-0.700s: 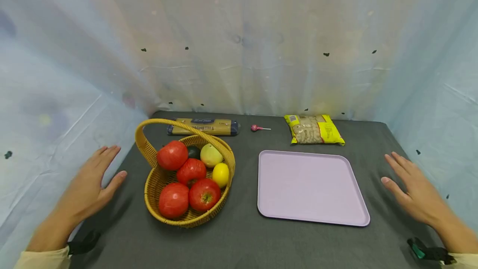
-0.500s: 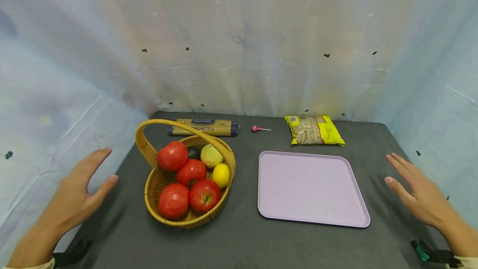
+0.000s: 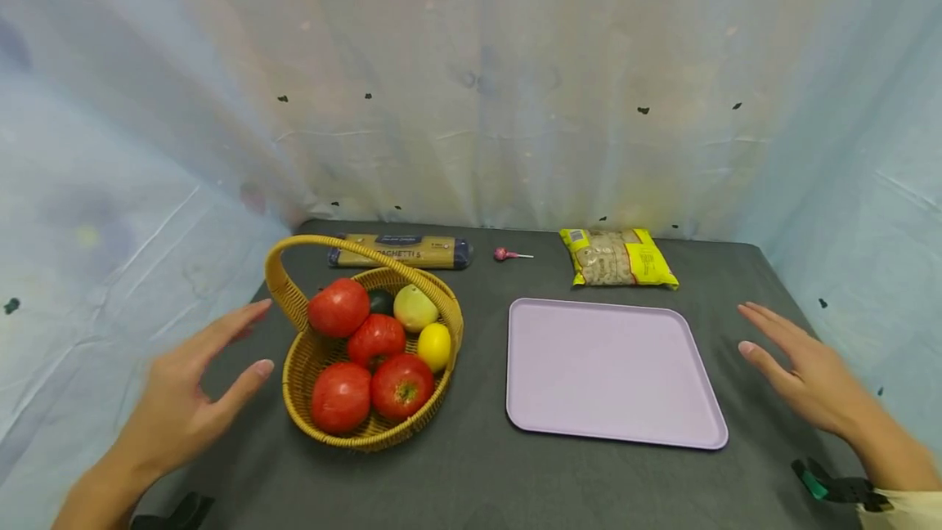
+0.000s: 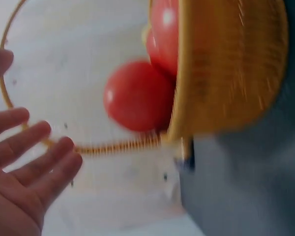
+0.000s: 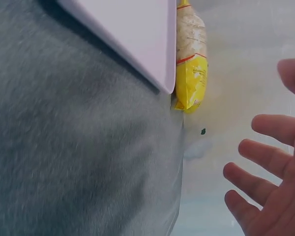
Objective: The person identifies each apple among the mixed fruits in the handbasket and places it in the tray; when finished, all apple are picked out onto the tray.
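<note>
My left hand (image 3: 184,403) hovers just left of a yellow wicker basket (image 3: 294,387), fingers spread and holding nothing. Inside the basket lie several red fruits, one of them a red apple (image 3: 402,387), with a yellow lemon (image 3: 434,347), a pale green round fruit (image 3: 415,307) and a dark green item (image 3: 381,301) mostly hidden behind them. The left wrist view shows the fingers apart from the basket's handle (image 4: 118,146). To the right of a lilac tray (image 3: 614,375), my right hand (image 3: 813,379) floats with fingers extended, touching nothing.
A spaghetti packet (image 3: 412,252) lies behind the basket. Beside it is a pink lollipop (image 3: 502,254), and a yellow bag (image 3: 618,257) of pale contents sits behind the tray. Pale curtains (image 3: 478,88) surround the dark grey table (image 3: 478,481) at the back and sides.
My left hand drew back slightly, then moved right, closer to the basket. The right hand has shifted a little left toward the tray. The objects stay where they were.
</note>
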A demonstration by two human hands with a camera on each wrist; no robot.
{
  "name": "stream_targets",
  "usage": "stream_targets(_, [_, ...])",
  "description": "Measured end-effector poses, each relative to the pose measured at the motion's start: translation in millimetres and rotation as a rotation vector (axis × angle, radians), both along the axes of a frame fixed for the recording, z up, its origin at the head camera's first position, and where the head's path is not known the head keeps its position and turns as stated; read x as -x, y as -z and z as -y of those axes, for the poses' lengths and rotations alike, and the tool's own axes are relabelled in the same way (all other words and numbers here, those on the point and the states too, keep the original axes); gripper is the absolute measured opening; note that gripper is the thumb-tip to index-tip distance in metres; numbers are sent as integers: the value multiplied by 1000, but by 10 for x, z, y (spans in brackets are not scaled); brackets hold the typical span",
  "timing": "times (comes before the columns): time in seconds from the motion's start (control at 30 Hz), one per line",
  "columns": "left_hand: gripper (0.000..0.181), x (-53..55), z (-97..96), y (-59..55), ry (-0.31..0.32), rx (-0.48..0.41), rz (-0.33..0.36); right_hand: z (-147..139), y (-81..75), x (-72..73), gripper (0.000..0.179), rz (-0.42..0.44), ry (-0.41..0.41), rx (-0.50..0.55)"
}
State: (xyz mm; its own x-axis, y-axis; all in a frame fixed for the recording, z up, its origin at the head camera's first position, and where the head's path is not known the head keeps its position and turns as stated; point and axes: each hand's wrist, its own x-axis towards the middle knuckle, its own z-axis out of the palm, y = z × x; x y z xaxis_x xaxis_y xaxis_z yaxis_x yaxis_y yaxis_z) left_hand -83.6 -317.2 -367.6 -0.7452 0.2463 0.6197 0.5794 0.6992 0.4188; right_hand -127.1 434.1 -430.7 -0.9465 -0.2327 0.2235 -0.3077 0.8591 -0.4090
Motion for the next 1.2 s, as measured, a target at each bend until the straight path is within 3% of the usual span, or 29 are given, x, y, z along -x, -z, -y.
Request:
stream_targets(0.1, [75,20,-171,3,-21,-22,70,41,14,73,67,28,-7,13])
stream_targets(0.3, [59,142,-435,16,-102,-59,176,113,94,182,65,43,1,42])
stream_targets(0.4, [59,209,-519,4,-164,-18,288,144,134,226,65,52,8,50])
stream_targets(0.5, [69,295,-581,9,-218,70,420,186,174,271,65,80,12,41])
stream_targets(0.6, [79,387,-632,19,-246,142,510,228,224,313,65,109,8,33])
stream_targets(0.87, [84,538,-753,-12,-287,195,555,249,328,397,69,220,30,34])
stream_targets(1.2, [79,520,-827,50,-378,144,541,224,438,479,75,342,0,21])
